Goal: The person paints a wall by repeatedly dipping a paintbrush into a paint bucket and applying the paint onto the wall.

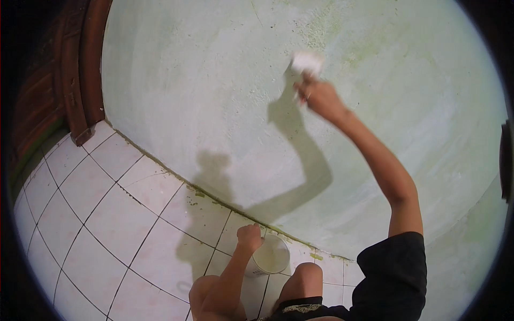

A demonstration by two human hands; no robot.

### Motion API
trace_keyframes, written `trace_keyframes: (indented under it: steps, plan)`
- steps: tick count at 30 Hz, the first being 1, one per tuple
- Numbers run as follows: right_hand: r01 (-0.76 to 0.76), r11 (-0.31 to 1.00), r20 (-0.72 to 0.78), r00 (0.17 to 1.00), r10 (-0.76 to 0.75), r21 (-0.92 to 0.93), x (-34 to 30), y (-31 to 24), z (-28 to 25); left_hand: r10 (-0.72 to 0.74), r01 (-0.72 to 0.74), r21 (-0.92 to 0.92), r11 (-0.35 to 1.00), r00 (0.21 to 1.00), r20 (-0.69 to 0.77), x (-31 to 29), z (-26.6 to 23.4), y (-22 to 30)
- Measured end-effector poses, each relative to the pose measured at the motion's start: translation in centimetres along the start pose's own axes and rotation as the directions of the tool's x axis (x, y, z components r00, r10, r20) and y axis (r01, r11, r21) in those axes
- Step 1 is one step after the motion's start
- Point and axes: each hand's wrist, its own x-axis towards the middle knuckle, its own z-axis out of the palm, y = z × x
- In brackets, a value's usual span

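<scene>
A wide paintbrush (308, 62), its head white and smeared by motion, is in my right hand (319, 97), which is closed round its handle. My right arm is stretched up and the brush is at the pale green wall (225, 96), over a patchy, flaking stretch. Whether the bristles touch the wall I cannot tell. Down by my knees, my left hand (249, 237) is closed on the rim of a round white bucket (272, 254). The bucket stands upright on the floor near the wall's foot, and a pale, whitish-green layer shows inside it.
White floor tiles (115, 230) with dark joints spread to the left. Green flakes (317, 257) lie along the wall's foot. A brown wooden door frame (80, 69) bounds the wall at far left. A dark object (505, 160) juts in at the right edge. My shadow falls across wall and floor.
</scene>
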Motion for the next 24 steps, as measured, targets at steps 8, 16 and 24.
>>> trace_keyframes:
  steps: [8,16,24]
  plan:
    - [-0.061,0.712,0.048,0.998,0.039,0.700,5.2,10.2,-7.2,-0.012,0.012,0.038,0.999,1.000,-0.009,-0.6,-0.2,-0.1]
    - [-0.195,0.979,-0.392,0.906,0.159,-0.054,7.3,14.4,-10.3,-0.032,0.035,0.051,0.998,0.998,-0.052,0.1,-0.1,-0.2]
    - [-0.018,0.964,0.068,0.998,-0.001,0.264,1.2,2.3,-5.3,-0.048,0.049,-0.003,0.999,0.996,0.070,0.6,0.1,-0.5]
